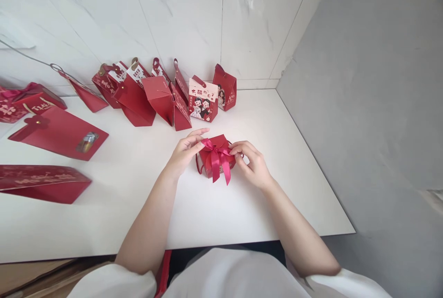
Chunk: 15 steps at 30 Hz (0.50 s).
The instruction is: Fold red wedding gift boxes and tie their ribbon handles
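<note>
White shirt (228, 275) | left grip (184, 151), right grip (254, 162) — pinched narrow on bow (216, 151)

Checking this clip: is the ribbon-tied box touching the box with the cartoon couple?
Apart. The head view shows a strip of white table between the ribbon-tied box and the cartoon-couple box behind it.

Bright, diffuse light casts faint shadows; glare streaks the wall tiles (256, 21) beyond the right hand (255, 162), and lens distortion stretches a red box (44, 185) far left of it.
</note>
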Available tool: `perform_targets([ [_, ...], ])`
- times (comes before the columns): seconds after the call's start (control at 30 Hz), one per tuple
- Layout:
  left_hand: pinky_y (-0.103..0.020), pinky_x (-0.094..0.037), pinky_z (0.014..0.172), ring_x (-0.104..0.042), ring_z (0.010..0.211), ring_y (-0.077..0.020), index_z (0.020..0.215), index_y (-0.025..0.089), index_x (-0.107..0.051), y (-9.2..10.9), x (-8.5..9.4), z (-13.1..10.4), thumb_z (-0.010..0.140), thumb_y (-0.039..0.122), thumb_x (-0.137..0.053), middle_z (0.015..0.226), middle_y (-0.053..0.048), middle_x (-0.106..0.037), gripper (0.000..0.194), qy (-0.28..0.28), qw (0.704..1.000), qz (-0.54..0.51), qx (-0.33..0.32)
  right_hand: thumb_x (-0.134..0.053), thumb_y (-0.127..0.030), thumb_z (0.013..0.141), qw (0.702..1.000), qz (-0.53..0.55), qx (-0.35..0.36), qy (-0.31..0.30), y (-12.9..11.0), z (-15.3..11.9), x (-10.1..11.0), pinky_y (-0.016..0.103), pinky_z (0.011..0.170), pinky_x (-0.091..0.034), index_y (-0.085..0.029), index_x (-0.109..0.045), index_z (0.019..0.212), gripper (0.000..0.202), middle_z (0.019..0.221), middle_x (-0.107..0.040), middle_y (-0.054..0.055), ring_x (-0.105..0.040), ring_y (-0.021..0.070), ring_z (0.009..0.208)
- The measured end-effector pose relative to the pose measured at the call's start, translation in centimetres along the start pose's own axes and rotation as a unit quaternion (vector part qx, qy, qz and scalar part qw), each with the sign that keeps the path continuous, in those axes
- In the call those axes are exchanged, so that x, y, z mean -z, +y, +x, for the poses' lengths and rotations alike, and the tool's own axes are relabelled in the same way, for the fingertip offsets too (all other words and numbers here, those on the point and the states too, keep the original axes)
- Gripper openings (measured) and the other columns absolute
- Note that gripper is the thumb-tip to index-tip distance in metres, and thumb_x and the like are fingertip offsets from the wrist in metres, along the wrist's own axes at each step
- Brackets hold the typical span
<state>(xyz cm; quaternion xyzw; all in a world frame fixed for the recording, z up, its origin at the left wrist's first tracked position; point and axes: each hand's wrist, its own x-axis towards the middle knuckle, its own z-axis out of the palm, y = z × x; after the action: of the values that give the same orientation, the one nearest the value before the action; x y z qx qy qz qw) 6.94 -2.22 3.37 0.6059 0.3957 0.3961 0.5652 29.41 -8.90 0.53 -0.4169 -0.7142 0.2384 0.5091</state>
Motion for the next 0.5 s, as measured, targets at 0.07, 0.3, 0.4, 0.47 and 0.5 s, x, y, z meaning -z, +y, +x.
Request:
perform_targets([
  [0.07,-0.046,-0.031,0.114,-0.042,0.136,-0.0293,0.076,0.020,-0.070,-0.12,-0.01,0.11,0.083,0.035,-0.065,0.140,-0.006,-0.054,0.017,-0.022,0.999,-0.021,0.013,-0.044,-0.008,0.092,1.000,0.007,-0.007,-0.009,0.02,-0.02,-0.02,0.034,0.075,-0.054,-0.024,-0.060,0.098,0.023,0.109,-0.061,0.007,-0.061,0.0192,0.096],
  [0.3,-0.043,-0.038,0.108,-0.053,0.124,-0.0300,0.049,0.017,-0.048,-0.27,0.01,0.23,0.079,0.025,-0.058,0.131,-0.006,-0.061,0.033,-0.062,0.996,-0.063,0.026,-0.045,-0.013,0.095,0.999,0.022,-0.019,-0.024,0.14,-0.04,-0.12,0.033,0.073,-0.055,-0.025,-0.060,0.099,0.020,0.112,-0.058,0.008,-0.061,0.0182,0.093],
  [0.4,-0.043,-0.039,0.107,-0.054,0.122,-0.0302,0.044,0.017,-0.044,-0.11,0.30,0.22,0.082,0.030,-0.057,0.131,-0.007,-0.061,0.042,-0.070,0.995,-0.065,0.042,-0.044,-0.015,0.096,0.999,0.030,-0.028,-0.031,0.16,-0.03,-0.14,0.035,0.075,-0.056,-0.025,-0.060,0.100,0.019,0.114,-0.057,0.008,-0.062,0.0185,0.093],
  [0.47,-0.043,-0.037,0.109,-0.054,0.122,-0.0301,0.044,0.017,-0.046,0.14,0.59,0.16,0.084,0.035,-0.057,0.131,-0.006,-0.061,0.045,-0.074,0.995,-0.050,0.047,-0.043,-0.016,0.097,0.998,0.039,-0.036,-0.037,0.15,-0.04,-0.12,0.036,0.076,-0.056,-0.025,-0.059,0.100,0.019,0.115,-0.056,0.008,-0.063,0.0184,0.091],
  [0.5,-0.043,-0.035,0.110,-0.053,0.123,-0.0300,0.045,0.017,-0.049,0.30,0.77,0.10,0.085,0.036,-0.058,0.132,-0.006,-0.061,0.045,-0.077,0.995,-0.033,0.046,-0.043,-0.016,0.097,0.997,0.044,-0.039,-0.040,0.14,-0.04,-0.11,0.036,0.075,-0.056,-0.025,-0.059,0.100,0.019,0.115,-0.056,0.008,-0.063,0.0183,0.091],
])
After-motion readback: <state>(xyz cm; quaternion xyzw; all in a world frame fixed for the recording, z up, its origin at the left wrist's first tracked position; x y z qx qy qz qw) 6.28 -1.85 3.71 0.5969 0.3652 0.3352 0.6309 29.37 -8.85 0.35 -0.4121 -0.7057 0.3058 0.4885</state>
